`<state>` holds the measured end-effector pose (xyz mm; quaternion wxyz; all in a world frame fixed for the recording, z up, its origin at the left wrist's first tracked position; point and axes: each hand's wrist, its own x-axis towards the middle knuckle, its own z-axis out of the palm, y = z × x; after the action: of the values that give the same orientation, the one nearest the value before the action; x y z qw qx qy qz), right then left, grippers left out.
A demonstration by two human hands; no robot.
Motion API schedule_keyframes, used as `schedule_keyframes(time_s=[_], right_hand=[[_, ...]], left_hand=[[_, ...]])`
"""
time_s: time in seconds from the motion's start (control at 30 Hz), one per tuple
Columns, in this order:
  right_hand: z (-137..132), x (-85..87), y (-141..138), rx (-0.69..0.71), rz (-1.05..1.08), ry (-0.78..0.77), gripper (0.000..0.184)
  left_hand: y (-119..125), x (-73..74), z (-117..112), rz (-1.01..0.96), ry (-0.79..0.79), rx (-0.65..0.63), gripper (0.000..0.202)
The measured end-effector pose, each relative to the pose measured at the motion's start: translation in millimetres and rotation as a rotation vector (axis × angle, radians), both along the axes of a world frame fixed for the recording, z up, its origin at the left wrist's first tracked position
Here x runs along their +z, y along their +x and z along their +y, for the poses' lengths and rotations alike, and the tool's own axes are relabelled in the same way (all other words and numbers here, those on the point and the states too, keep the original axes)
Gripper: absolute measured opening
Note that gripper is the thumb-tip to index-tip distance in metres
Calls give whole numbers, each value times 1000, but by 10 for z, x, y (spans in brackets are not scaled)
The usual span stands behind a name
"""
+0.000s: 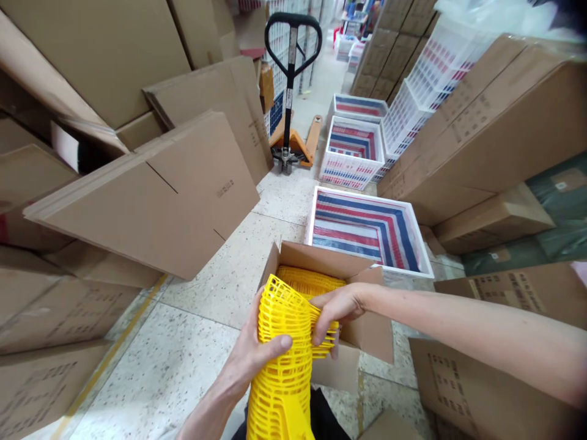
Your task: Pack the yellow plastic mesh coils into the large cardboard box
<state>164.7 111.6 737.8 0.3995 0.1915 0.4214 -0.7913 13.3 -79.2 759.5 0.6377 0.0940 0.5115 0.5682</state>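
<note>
A nested stack of yellow plastic mesh baskets [282, 342] stands tilted in front of me, over the near edge of an open cardboard box [353, 269]. My left hand [250, 354] wraps round the stack's left side, thumb across the front. My right hand [337, 308] reaches in from the right and grips the stack's upper rim with curled fingers. More yellow baskets [307, 280] lie inside the box.
A white crate [413, 229] lined with red, white and blue striped sheet sits just beyond the box; more such crates [351, 150] stand farther up the aisle. Flattened cardboard [151, 195] leans at left, cartons [486, 128] stack at right. An orange pallet jack [291, 128] is parked ahead.
</note>
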Motion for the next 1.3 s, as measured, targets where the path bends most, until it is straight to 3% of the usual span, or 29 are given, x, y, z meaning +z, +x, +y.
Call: schedule_keyframes(time_s=[0.23,0.47,0.7,0.87,0.97,1.3], right_hand=[[-38,24,-9,18,84,153,55],[-84,-101,-14,-45,32,-4,43],[-47,17,-51,47,117,146,48],[-28,70,-67,56,128,213,53],[-29,48,-71,17,108,191,56],[-29,221,-98,71,16,247,59]], left_hand=[[-24,-62,-65,7,-20,-29,116],[-20,-111,-72,13,-29,9,110],[-45,-110,-113,164,-33,-10,110],[-22,-162,-265,57,34,-70,132],[-2,-172,-361,31,53,-95,134],[152,-215,-338,366,17,-63,128]])
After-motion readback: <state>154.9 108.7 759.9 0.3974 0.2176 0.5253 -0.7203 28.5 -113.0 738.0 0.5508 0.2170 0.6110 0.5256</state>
